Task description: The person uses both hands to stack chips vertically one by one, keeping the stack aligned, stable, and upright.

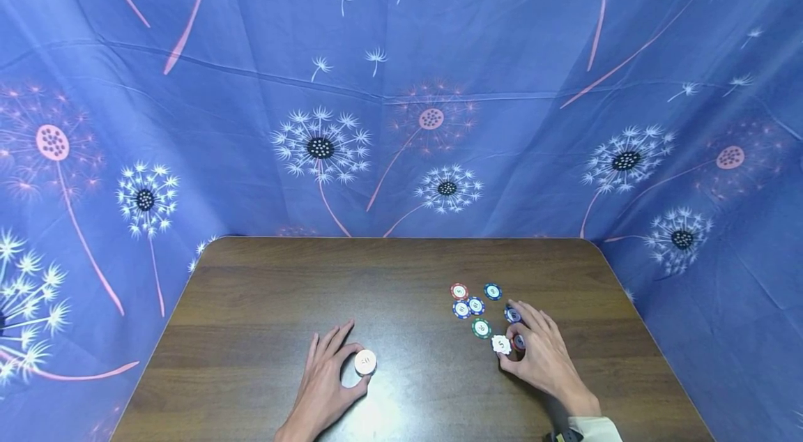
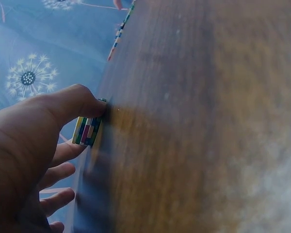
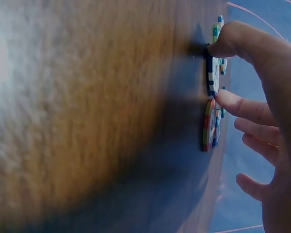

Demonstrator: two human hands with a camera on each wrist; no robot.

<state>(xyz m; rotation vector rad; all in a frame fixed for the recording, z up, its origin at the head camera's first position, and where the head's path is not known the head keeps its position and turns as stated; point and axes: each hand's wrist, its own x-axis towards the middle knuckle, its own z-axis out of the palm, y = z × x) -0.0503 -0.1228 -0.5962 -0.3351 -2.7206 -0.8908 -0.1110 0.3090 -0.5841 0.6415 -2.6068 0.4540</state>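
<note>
My left hand (image 1: 326,379) pinches a short stack of poker chips (image 1: 365,362) between thumb and index finger, its other fingers spread. The stack's striped edges show in the left wrist view, close to the tabletop. To the right, my right hand (image 1: 542,355) pinches a black-and-white poker chip (image 3: 213,73) marked 5 by its edges. A red chip (image 3: 208,126) lies beside it, partly covered by the fingers in the head view. Past the index fingertip is a blue chip (image 1: 512,315), also partly hidden. A green chip (image 1: 481,328) lies just left of the pinched one.
Farther back on the brown wooden table (image 1: 251,302) lie another red chip (image 1: 459,291), a blue chip (image 1: 493,291) and two blue chips (image 1: 476,305) side by side. Blue dandelion-print cloth (image 1: 376,93) hangs behind the table's far edge and along both sides.
</note>
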